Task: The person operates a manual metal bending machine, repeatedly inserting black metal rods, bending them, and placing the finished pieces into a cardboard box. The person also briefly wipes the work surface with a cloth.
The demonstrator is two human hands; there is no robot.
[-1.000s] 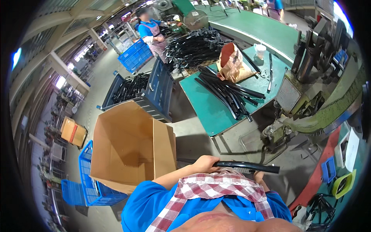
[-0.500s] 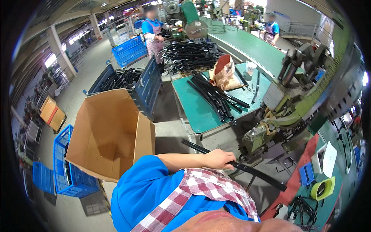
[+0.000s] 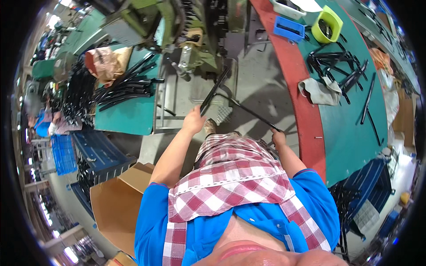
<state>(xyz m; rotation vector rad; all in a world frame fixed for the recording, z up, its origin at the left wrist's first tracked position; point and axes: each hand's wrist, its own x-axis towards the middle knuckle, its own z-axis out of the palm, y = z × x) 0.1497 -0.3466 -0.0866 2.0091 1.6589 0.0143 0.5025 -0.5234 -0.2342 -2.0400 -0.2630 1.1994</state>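
My left hand [image 3: 194, 120] is closed around the near end of a flat, glossy black strip [image 3: 215, 90], which slants away toward the green machine. On the right, my right hand [image 3: 278, 138] is closed at the near end of a thin black rod [image 3: 255, 114]. The rod runs up and left, its far end close to the strip; whether the two touch I cannot tell. Both hands are in front of my checked apron, over the floor between the machine and the benches.
Ahead stands the green press-like machine [image 3: 195, 57]. To the left, a green table [image 3: 124, 122] bears black strips [image 3: 126, 91] and a sack [image 3: 104, 64]. A red-edged bench [image 3: 355, 133] on the right holds black parts, a cloth glove [image 3: 320, 91], blue tray [image 3: 289, 29] and yellow-green bin [image 3: 327, 25]. An open carton [image 3: 115, 208] stands lower left.
My view has swung right, toward the machine and red-edged bench. My left hand still holds the black strip, now pointing forward. My right hand has come into view with the rod.
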